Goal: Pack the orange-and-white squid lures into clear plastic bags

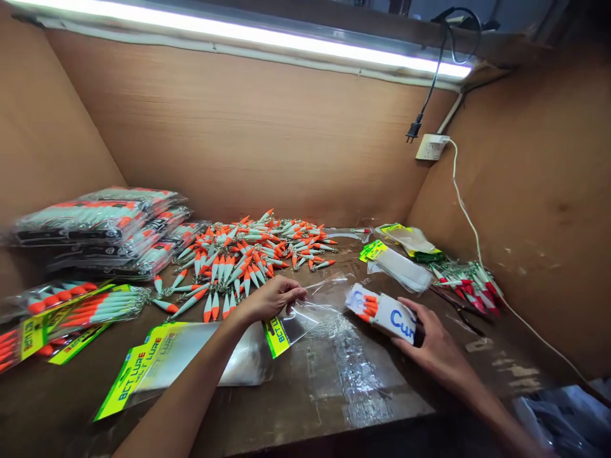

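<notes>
My left hand (271, 298) pinches the open edge of a clear plastic bag (305, 318) with a yellow-green label, lying on the wooden bench (305, 401). My right hand (432, 340) grips a white box (389, 313) with blue lettering, tilted toward the bag; several orange-tipped lures stick out of its left end. Just behind my left hand lies a heap of orange-and-white squid lures (248, 251).
Stacks of filled lure packs (102, 226) sit at the left, more packs (71, 308) near the left edge. Empty labelled bags (162, 359) lie at the front left, others (401, 264) at the right, beside red-and-white lures (470, 286). A wall socket (431, 146) with cables is at the back right.
</notes>
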Demonstrator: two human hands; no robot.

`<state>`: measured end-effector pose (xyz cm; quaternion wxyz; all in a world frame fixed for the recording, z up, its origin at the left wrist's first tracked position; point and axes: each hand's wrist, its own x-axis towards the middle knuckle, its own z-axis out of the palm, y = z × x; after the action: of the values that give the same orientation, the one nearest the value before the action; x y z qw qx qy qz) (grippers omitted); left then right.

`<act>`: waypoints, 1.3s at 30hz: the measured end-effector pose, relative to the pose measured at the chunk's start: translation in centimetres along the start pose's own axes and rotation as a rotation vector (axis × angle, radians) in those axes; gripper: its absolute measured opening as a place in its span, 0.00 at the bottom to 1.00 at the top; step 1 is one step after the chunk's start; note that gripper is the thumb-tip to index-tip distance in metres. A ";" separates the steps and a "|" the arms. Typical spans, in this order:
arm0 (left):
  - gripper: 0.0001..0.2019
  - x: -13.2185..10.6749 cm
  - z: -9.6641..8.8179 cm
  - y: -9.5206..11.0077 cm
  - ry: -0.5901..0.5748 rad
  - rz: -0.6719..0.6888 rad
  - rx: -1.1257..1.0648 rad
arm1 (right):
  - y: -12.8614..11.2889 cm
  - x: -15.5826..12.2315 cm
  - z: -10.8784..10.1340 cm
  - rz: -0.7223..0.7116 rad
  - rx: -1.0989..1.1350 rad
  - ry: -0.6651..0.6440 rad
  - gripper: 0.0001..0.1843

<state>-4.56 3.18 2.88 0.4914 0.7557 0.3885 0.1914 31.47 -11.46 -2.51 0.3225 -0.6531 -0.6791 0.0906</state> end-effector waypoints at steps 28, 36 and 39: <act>0.21 1.0 9.3 1.1 -0.009 0.216 0.539 | -0.8 1.5 -0.8 -0.168 0.236 -0.517 0.46; 0.22 1.7 8.7 0.5 -0.079 0.082 -0.051 | -1.2 1.7 -1.2 -0.186 0.230 -0.516 0.47; 0.21 0.1 9.3 2.3 0.008 0.141 0.153 | -1.1 1.6 -1.2 -0.196 0.221 -0.505 0.48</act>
<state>2.69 -2.75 0.77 0.4161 0.8156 0.3499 0.1982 31.29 -10.41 -0.44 0.2195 -0.5020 -0.7838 0.2923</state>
